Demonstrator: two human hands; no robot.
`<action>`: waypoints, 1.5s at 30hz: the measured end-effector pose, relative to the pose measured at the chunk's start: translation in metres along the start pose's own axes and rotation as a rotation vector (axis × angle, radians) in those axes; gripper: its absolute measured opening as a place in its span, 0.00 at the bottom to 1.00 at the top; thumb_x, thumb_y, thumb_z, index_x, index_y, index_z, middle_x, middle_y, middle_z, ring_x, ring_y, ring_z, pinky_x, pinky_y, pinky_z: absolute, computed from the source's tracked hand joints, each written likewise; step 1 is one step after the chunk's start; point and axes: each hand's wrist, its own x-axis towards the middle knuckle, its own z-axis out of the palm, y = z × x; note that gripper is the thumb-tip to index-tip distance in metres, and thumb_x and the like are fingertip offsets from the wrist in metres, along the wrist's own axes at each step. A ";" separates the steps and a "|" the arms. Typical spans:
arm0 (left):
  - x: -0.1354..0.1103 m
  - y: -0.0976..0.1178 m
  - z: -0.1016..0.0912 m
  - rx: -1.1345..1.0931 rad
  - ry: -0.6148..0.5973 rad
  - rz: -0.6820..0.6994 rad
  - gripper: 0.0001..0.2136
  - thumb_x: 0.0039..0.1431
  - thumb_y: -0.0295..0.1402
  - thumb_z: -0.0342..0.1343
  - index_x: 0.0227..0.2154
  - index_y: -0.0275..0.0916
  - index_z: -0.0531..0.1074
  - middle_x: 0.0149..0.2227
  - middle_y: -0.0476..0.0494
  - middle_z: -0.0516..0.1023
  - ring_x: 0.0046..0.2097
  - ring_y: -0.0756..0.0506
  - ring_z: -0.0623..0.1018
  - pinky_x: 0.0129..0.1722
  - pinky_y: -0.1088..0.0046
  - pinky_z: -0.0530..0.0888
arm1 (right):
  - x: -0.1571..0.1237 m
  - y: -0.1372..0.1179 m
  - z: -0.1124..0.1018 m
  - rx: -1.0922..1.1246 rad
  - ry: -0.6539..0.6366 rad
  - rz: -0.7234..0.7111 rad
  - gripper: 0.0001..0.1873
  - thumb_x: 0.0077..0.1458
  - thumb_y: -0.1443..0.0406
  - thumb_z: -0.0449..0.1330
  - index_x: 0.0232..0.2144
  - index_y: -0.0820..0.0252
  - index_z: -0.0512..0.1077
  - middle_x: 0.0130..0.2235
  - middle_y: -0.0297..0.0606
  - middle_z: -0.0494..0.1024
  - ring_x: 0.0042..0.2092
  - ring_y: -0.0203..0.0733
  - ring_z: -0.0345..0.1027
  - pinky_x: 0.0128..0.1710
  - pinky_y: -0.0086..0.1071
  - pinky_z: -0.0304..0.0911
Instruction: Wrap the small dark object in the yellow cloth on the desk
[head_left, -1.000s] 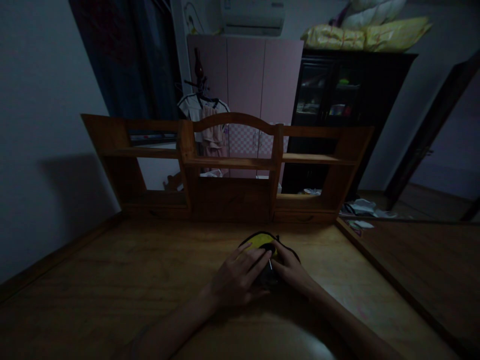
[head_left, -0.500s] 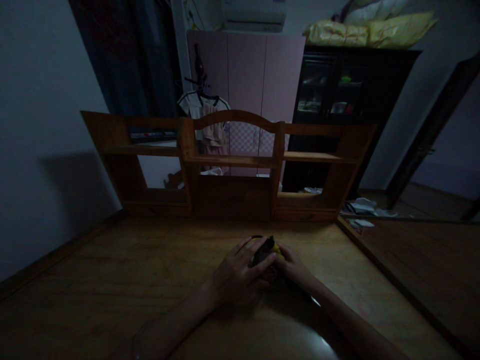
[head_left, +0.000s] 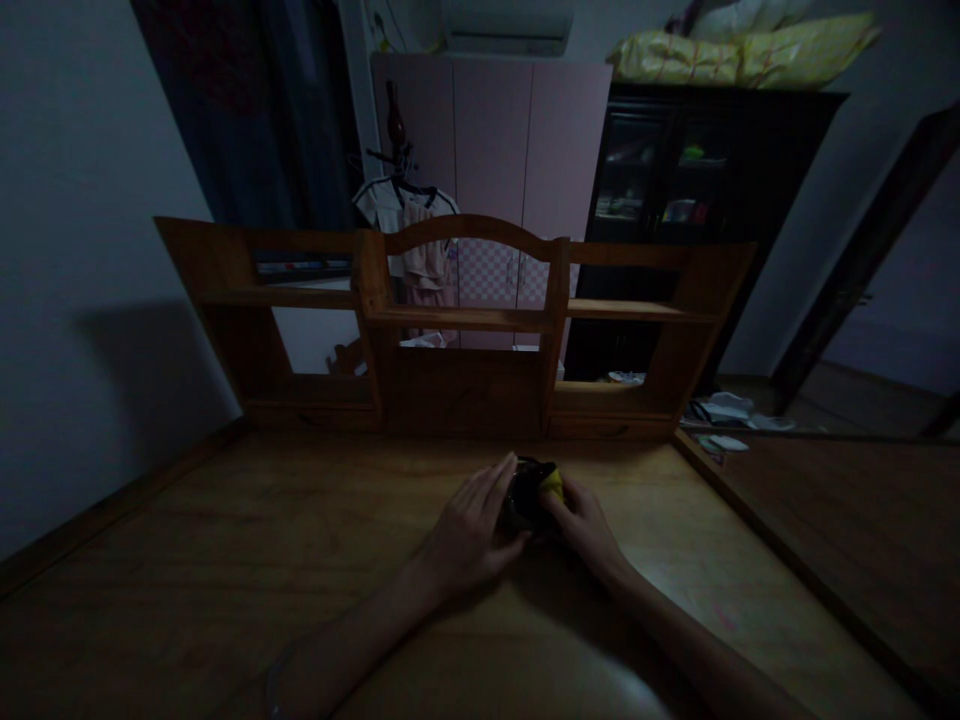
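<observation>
Over the middle of the wooden table, a small dark, shiny, rounded object (head_left: 527, 500) sits between my two hands. My left hand (head_left: 471, 530) is curved around its left side, with the fingers on top and the thumb near its lower edge. My right hand (head_left: 586, 525) pinches a yellow, cloth-like piece (head_left: 553, 484) against the right side of the dark object. The dim light and my fingers hide the exact kind of both things. I cannot tell whether the dark object rests on the table.
The wooden tabletop (head_left: 225, 560) has a raised edge (head_left: 787, 570) on the right. A wooden shelf unit (head_left: 465, 395) with drawers stands across its back. A white wall (head_left: 90, 400) borders the left. Beyond are a pink wardrobe (head_left: 491, 150) and a dark cabinet (head_left: 637, 270).
My left fingers have lifted and straightened, showing more of the dark object. My right hand's thumb has drawn in over the yellow piece, and the dark object appears turned.
</observation>
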 end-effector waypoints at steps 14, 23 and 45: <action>0.000 -0.002 0.000 -0.125 -0.031 -0.004 0.43 0.52 0.30 0.60 0.66 0.37 0.39 0.67 0.37 0.50 0.67 0.39 0.55 0.65 0.56 0.59 | -0.002 0.001 0.004 0.110 -0.123 0.031 0.19 0.54 0.65 0.58 0.49 0.59 0.69 0.43 0.36 0.77 0.42 0.42 0.71 0.41 0.31 0.68; -0.003 -0.005 0.003 -0.125 -0.051 0.104 0.41 0.51 0.30 0.59 0.65 0.36 0.44 0.66 0.34 0.53 0.66 0.38 0.55 0.63 0.54 0.61 | -0.005 0.007 0.005 -0.056 -0.134 -0.130 0.15 0.56 0.68 0.54 0.47 0.60 0.69 0.41 0.37 0.77 0.45 0.44 0.70 0.46 0.35 0.66; -0.005 -0.009 0.009 -0.082 -0.067 0.137 0.41 0.53 0.33 0.60 0.65 0.34 0.43 0.65 0.33 0.53 0.66 0.38 0.55 0.64 0.55 0.60 | -0.007 0.005 0.003 -0.420 -0.100 -0.195 0.13 0.58 0.68 0.52 0.46 0.59 0.68 0.36 0.39 0.78 0.35 0.44 0.73 0.34 0.32 0.65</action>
